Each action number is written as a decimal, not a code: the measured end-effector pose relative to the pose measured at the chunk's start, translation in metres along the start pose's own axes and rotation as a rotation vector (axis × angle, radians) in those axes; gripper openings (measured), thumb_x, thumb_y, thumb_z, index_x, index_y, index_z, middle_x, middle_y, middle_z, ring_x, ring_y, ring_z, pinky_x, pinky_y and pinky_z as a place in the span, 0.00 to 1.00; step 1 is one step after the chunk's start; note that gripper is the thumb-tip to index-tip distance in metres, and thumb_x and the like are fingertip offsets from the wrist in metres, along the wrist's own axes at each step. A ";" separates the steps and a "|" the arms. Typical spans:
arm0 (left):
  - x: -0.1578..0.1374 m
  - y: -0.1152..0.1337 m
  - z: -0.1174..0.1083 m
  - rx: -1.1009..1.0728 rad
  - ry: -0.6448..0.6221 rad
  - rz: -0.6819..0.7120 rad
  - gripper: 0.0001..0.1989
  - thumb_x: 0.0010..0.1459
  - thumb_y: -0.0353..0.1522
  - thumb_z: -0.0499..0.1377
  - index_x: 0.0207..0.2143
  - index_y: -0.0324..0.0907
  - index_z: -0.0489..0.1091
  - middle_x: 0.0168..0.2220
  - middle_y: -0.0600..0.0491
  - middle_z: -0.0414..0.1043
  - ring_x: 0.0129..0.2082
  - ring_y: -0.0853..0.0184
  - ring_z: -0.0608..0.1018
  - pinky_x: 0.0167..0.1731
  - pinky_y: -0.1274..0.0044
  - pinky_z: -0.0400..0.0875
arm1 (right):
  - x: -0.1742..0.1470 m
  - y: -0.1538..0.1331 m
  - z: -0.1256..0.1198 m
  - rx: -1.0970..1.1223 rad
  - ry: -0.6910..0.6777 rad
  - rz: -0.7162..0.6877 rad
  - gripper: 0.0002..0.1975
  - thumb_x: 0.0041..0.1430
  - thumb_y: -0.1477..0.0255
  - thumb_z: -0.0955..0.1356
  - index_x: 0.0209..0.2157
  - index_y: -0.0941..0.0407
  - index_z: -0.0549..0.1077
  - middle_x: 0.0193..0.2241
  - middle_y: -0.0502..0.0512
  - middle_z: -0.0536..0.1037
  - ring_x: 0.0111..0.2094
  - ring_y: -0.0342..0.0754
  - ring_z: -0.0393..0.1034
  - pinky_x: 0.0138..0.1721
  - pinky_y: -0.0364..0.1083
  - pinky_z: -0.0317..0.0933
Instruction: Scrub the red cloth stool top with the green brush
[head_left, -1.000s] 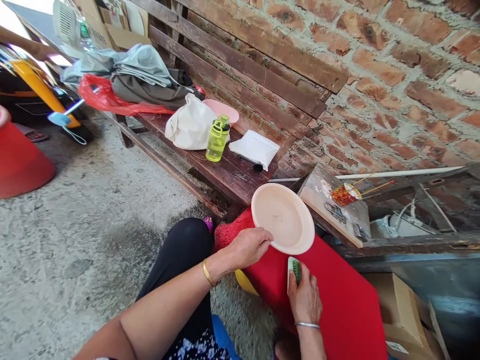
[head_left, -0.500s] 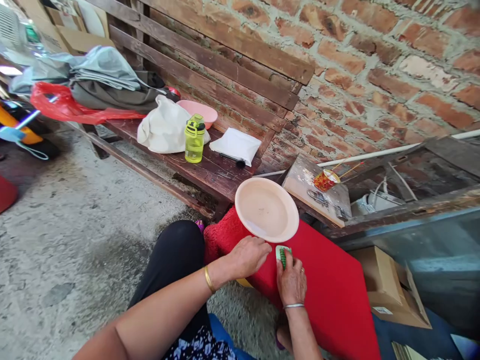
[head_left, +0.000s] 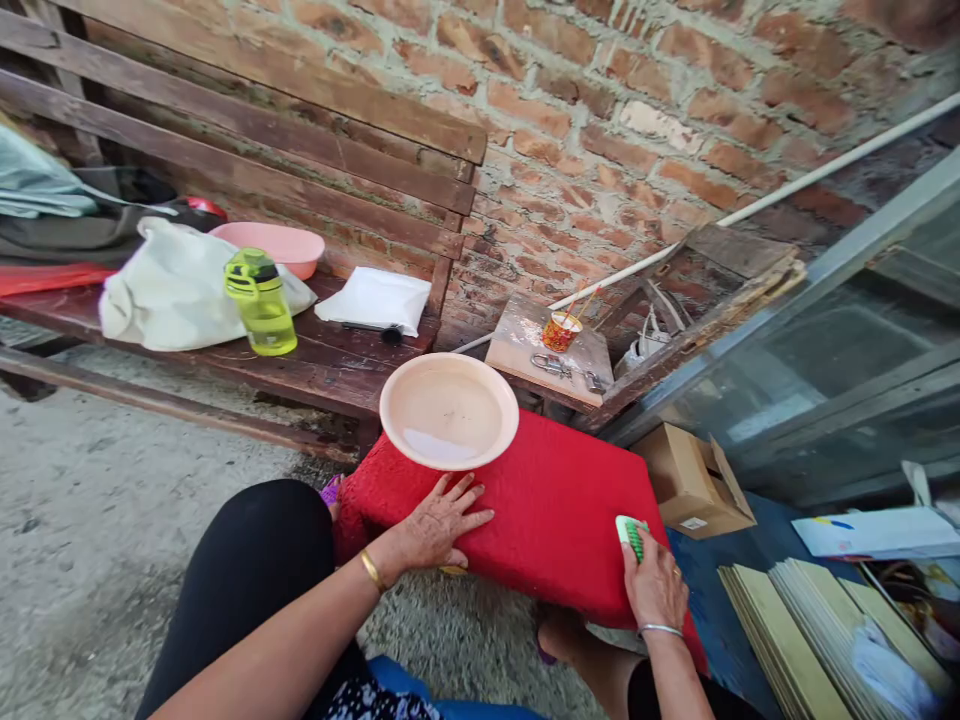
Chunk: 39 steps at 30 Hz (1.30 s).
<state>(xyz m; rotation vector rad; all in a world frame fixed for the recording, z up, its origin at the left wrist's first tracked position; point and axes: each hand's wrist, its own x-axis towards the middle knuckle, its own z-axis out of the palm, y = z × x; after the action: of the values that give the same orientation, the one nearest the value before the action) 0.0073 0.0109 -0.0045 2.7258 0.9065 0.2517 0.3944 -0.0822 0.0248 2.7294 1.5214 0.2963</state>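
- Bench [head_left: 330, 372], dark slatted wood, runs along the brick wall [head_left: 517, 110] at far left; a white cloth bag [head_left: 172, 298] slumps on its seat.
- Pink plastic bowl [head_left: 306, 258] behind the bag; lime-green water bottle [head_left: 268, 318] upright in front of it.
- White packet [head_left: 379, 297] lies flat near the right end of the seat.
- Left hand [head_left: 435, 525], gold bangle at the wrist: palm down, fingers spread on the red cloth [head_left: 555, 500], just short of the basin; nothing in its grasp.
- Peach plastic basin [head_left: 511, 410], shallow water inside, dark specks at the bottom; sits at the far left part of the cloth-covered surface.
- Red-and-gold cup [head_left: 559, 334] with thin sticks, on a wooden board [head_left: 512, 358] beyond the cloth; padlock [head_left: 551, 365] in front.
- Right hand [head_left: 656, 590], silver bangle: fingers curled round a green scrub brush [head_left: 634, 537] at the right side of the cloth, well apart from the basin. Bristle contact with the fabric: cannot tell.
- Cardboard box [head_left: 679, 490], flaps open, beyond the right hand; stacked pale panels [head_left: 784, 635] at far right.
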 end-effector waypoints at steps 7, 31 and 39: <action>0.003 0.002 -0.006 0.067 -0.047 -0.078 0.48 0.46 0.49 0.70 0.67 0.55 0.56 0.69 0.44 0.52 0.69 0.44 0.51 0.65 0.48 0.42 | 0.011 0.042 0.009 0.142 -0.061 0.237 0.28 0.66 0.56 0.55 0.61 0.54 0.63 0.48 0.68 0.75 0.43 0.59 0.74 0.45 0.57 0.65; 0.005 0.007 -0.007 0.046 -0.209 -0.159 0.51 0.45 0.42 0.71 0.69 0.58 0.51 0.72 0.45 0.44 0.70 0.43 0.50 0.65 0.48 0.45 | 0.094 -0.126 -0.017 0.339 -0.118 -0.175 0.25 0.67 0.58 0.57 0.61 0.50 0.64 0.43 0.59 0.76 0.42 0.52 0.71 0.42 0.48 0.62; -0.002 -0.001 0.016 0.115 -0.192 -0.159 0.53 0.44 0.41 0.70 0.69 0.60 0.48 0.72 0.48 0.43 0.69 0.43 0.51 0.65 0.50 0.48 | 0.104 -0.257 -0.020 0.208 -0.103 -0.520 0.23 0.67 0.71 0.60 0.61 0.45 0.65 0.45 0.60 0.74 0.46 0.53 0.67 0.47 0.50 0.58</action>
<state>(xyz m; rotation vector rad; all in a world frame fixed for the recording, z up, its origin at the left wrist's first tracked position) 0.0085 0.0077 -0.0200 2.7018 1.1036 -0.0939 0.2280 0.1404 0.0368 2.3045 2.2483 -0.0111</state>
